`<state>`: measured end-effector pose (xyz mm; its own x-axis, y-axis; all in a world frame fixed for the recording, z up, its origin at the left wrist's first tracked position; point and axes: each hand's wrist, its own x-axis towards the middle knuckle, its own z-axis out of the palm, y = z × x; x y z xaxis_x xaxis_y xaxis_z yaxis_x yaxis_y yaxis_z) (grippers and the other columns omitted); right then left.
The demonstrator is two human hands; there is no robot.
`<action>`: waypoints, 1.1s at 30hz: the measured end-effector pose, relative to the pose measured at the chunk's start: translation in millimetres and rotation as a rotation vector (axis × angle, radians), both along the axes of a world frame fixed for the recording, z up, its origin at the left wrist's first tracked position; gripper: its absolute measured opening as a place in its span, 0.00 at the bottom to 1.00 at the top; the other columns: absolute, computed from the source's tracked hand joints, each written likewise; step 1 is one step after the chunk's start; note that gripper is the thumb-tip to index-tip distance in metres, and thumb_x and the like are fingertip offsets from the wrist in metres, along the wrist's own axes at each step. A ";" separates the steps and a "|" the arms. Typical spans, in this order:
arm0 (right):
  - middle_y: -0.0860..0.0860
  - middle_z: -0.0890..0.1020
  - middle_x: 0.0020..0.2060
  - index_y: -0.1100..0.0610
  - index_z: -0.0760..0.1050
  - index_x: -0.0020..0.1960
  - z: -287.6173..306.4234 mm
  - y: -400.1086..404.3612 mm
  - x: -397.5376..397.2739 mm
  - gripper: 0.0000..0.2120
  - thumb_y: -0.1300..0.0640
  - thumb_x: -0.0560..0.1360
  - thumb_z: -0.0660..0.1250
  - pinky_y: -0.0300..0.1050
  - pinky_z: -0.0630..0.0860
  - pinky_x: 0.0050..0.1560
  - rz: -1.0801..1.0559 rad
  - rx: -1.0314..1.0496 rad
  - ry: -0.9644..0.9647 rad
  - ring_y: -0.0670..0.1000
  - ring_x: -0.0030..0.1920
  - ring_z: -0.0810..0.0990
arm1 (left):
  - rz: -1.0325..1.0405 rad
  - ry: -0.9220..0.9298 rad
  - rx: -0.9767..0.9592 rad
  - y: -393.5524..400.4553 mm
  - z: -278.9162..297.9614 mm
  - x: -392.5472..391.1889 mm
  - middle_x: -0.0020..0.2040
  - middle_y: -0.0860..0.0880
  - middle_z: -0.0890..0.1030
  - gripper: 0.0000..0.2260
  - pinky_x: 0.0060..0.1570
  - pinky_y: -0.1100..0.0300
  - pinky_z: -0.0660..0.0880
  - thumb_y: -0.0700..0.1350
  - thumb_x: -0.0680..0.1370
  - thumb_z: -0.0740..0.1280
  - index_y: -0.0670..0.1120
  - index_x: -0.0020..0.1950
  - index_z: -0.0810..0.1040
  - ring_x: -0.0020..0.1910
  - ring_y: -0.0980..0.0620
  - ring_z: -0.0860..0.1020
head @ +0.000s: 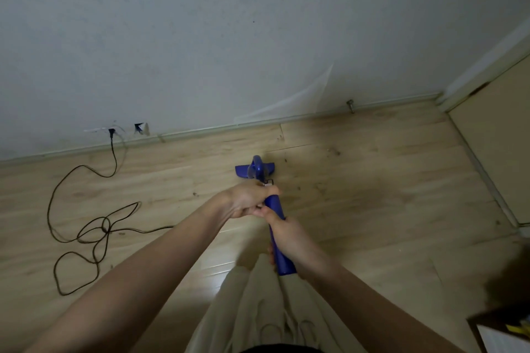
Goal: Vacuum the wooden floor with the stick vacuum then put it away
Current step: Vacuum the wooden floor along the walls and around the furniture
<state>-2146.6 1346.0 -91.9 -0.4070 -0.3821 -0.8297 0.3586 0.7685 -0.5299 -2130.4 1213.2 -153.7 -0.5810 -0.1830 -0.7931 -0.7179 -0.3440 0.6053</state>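
While gripped: blue stick vacuum (pixel 277 226), both hands.

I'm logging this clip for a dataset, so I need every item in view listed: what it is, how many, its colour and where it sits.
stick vacuum: 1, blue, centre, head on the floor near the wall
power cord: 1, dark, looped on the floor at left, plugged into the wall
wall socket: 1, white, low on the wall at left
wooden floor: 1, light tan planks, lower half
wall: 1, pale grey, upper half
door stop: 1, metallic, at the skirting, right of centre
door: 1, beige, far right
trousers: 1, cream, bottom centre
left hand: 1, grips the vacuum's upper handle
right hand: 1, grips the vacuum's body lower down
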 end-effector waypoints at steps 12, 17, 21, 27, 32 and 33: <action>0.53 0.75 0.27 0.59 0.69 0.39 -22.9 -10.3 -26.4 0.22 0.40 0.80 0.59 0.42 0.73 0.29 -0.009 0.029 0.136 0.49 0.23 0.74 | 0.114 0.036 -0.040 2.5 -16.4 -32.6 0.39 0.44 0.76 0.05 0.41 0.58 0.79 0.41 0.78 0.64 0.43 0.43 0.72 0.37 0.51 0.77; 0.54 0.74 0.27 0.58 0.69 0.43 -3.4 -6.7 -23.8 0.19 0.42 0.80 0.60 0.37 0.71 0.21 -0.072 0.002 0.052 0.50 0.22 0.73 | 0.046 0.021 -0.007 -3.3 -4.0 -31.4 0.40 0.44 0.77 0.06 0.39 0.61 0.79 0.43 0.78 0.66 0.41 0.50 0.74 0.36 0.52 0.77; 0.54 0.75 0.29 0.61 0.72 0.52 -7.0 -22.2 -22.1 0.21 0.42 0.80 0.60 0.40 0.74 0.25 -0.086 -0.023 0.027 0.50 0.23 0.74 | 0.040 0.026 -0.011 -16.5 -2.4 -28.9 0.42 0.43 0.77 0.06 0.37 0.63 0.79 0.43 0.78 0.64 0.40 0.50 0.74 0.37 0.52 0.77; 0.54 0.76 0.29 0.59 0.70 0.46 -33.7 -30.8 -51.3 0.20 0.41 0.80 0.59 0.39 0.73 0.25 0.011 -0.007 0.059 0.50 0.22 0.75 | 0.132 -0.001 -0.027 -18.2 -16.1 -50.5 0.40 0.44 0.77 0.04 0.44 0.59 0.80 0.42 0.80 0.63 0.42 0.47 0.73 0.38 0.51 0.77; 0.55 0.75 0.27 0.62 0.70 0.46 -47.9 -31.7 -103.0 0.21 0.42 0.80 0.60 0.37 0.69 0.21 0.089 -0.041 0.074 0.48 0.18 0.73 | 0.185 0.005 -0.035 -21.4 -24.2 -92.1 0.45 0.42 0.77 0.05 0.51 0.55 0.78 0.44 0.80 0.64 0.43 0.47 0.73 0.47 0.48 0.77; 0.55 0.75 0.27 0.61 0.70 0.45 -48.3 -32.3 -116.9 0.21 0.42 0.80 0.60 0.37 0.70 0.21 0.104 -0.046 0.074 0.48 0.18 0.73 | 0.197 0.000 -0.027 -22.8 -24.3 -103.1 0.47 0.41 0.77 0.06 0.52 0.54 0.78 0.45 0.80 0.65 0.43 0.47 0.73 0.48 0.47 0.77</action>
